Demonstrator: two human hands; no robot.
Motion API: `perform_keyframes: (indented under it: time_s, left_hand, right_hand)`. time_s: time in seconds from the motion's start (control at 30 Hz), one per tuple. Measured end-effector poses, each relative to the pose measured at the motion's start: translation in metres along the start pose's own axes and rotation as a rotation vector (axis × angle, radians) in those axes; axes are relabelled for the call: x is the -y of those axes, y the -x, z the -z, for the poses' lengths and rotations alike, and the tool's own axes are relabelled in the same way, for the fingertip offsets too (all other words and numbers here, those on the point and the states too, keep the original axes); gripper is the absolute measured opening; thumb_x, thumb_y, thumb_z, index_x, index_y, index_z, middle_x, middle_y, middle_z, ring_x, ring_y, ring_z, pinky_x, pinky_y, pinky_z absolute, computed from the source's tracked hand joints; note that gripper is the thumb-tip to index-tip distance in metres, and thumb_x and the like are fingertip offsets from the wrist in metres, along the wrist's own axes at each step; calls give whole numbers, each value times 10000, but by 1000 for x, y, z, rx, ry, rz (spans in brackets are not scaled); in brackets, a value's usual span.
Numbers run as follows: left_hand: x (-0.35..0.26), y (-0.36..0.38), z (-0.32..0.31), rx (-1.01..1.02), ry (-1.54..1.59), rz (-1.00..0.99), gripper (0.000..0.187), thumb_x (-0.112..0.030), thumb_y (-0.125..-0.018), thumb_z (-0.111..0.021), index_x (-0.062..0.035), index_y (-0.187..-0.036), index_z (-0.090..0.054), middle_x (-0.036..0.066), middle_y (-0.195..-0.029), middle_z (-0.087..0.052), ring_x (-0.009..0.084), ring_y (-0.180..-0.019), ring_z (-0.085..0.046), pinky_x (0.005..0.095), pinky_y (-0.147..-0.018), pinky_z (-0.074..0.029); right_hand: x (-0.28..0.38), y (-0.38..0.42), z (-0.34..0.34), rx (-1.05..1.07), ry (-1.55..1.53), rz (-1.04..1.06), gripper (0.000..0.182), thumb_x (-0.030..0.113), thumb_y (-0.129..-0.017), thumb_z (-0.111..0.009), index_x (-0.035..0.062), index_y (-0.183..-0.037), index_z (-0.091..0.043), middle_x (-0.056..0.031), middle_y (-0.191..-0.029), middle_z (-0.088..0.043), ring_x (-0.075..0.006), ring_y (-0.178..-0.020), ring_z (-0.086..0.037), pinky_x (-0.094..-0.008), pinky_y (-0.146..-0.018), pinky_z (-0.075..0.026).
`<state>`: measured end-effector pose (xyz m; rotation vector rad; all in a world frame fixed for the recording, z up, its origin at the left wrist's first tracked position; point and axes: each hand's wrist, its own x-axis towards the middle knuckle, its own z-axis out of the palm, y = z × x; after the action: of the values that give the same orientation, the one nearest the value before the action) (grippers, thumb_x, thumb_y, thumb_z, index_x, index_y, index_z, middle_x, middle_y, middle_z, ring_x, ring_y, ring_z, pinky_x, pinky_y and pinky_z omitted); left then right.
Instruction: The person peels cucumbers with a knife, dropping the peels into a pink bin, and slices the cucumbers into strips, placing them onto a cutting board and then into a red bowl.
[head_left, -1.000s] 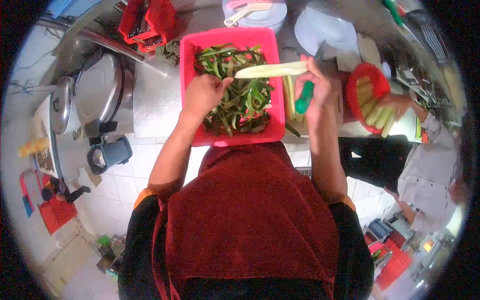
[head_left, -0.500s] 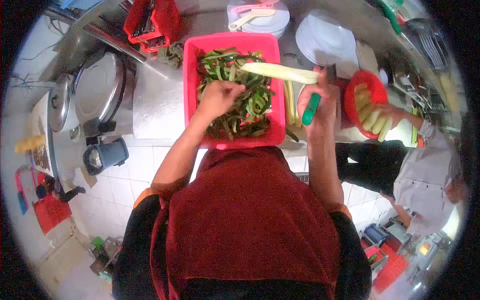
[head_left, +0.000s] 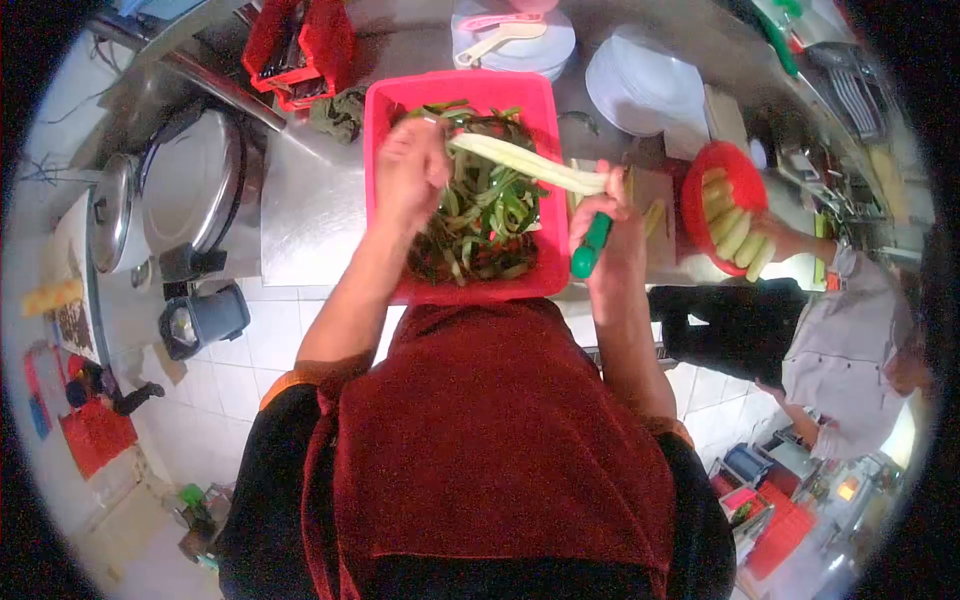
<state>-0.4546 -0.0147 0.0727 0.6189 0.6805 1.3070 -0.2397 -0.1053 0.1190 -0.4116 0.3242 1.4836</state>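
Note:
A long, pale peeled cucumber [head_left: 525, 163] slants across the red-pink tub [head_left: 550, 235], above a heap of green peels [head_left: 490, 225]. My right hand [head_left: 612, 215] grips its right end together with the green handle of a knife [head_left: 592, 246]; the blade hardly shows. At the cucumber's other end, my left hand [head_left: 408, 175] is closed, fingers pinched by the tip over the tub's left side. What those fingers hold, if anything, I cannot tell.
To the right, a co-worker's hand [head_left: 780, 235] reaches to a red bowl [head_left: 695, 225] of peeled cucumbers [head_left: 735, 235]. Stacks of white plates [head_left: 640, 80] stand behind the tub. A red basket [head_left: 335, 45] sits at the back left, a grey bin [head_left: 215, 318] below.
My left hand has moved up and left, from over the peels to the cucumber's far tip. My right hand has shifted slightly left and down with cucumber and knife.

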Motion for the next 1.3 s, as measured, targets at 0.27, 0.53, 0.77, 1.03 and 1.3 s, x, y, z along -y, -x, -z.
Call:
perform_keyframes:
  time_s: [0.27,0.53,0.77,1.03,1.3]
  left_hand:
    - [-25,8,13,612,-1409,-410,573,-244,-918,-597,-33,-1405,-382,159,-1095,-658,296,-1084,-603,409,-944,-450]
    - [4,27,-6,830,-740,338,210,-186,-995,-478,-7,-1039,-580,19,-663,-594,92,-551,-544,249,-537,-451]
    - [-8,34,28,632,-444,502,289,-162,-992,-418,-24,-1242,-461,76,-735,-592,123,-507,-502,244,-486,-418]
    - [-50,22,16,293,-591,138,313,-103,-939,-478,-51,-1242,-417,140,-895,-639,156,-628,-550,272,-570,-464]
    - [-13,-3,-144,261,-893,-172,274,-60,-929,-528,-26,-1200,-502,104,-969,-640,139,-752,-596,273,-627,-491]
  right_hand:
    - [-6,5,8,-68,520,103,352,205,-896,-668,-9,-1136,-525,-3,-805,-526,-21,-563,-458,-141,-490,-411]
    - [-23,4,-16,-197,772,74,172,152,-869,-680,15,-959,-626,21,-747,-569,-39,-535,-429,-177,-509,-398]
    - [21,24,25,-256,1222,368,183,170,-910,-602,52,-1034,-537,-105,-864,-670,-54,-575,-498,-213,-458,-396]
    - [25,33,100,191,2224,580,222,157,-872,-550,10,-1038,-553,-256,-861,-601,-410,-832,-630,-484,-742,-488]
    - [66,0,177,860,2682,718,371,153,-854,-509,-7,-1186,-467,-251,-1021,-567,-418,-961,-578,-448,-824,-501]
